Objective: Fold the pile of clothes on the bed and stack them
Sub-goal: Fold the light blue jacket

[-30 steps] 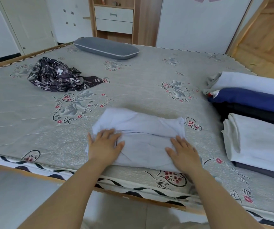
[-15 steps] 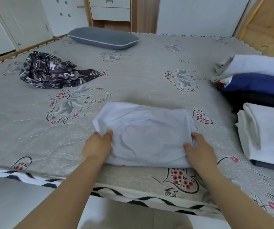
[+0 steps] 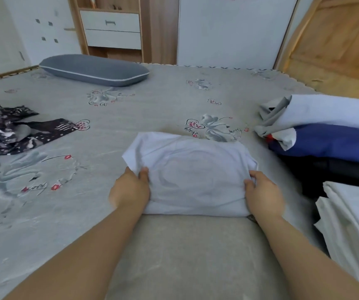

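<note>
Head view showed a folded white garment (image 3: pixel 192 174) lying on the grey bed (image 3: pixel 152 109), near its middle and a little toward the right. The left hand (image 3: pixel 130 189) gripped the garment's left edge, thumb on top and fingers tucked under the cloth. The right hand (image 3: pixel 263 194) held the right edge in the same way — fingers curled around the fold. Just beside it on the right stood a stack of folded clothes (image 3: pixel 334 137), white above blue above something dark, and nearer to the camera lay another folded white piece (image 3: pixel 354 215). Far to the left, well apart, a dark patterned garment (image 3: pixel 7 128) lay crumpled — not yet folded. A grey pillow (image 3: pixel 94 70) rested at the far side of the bed.
</note>
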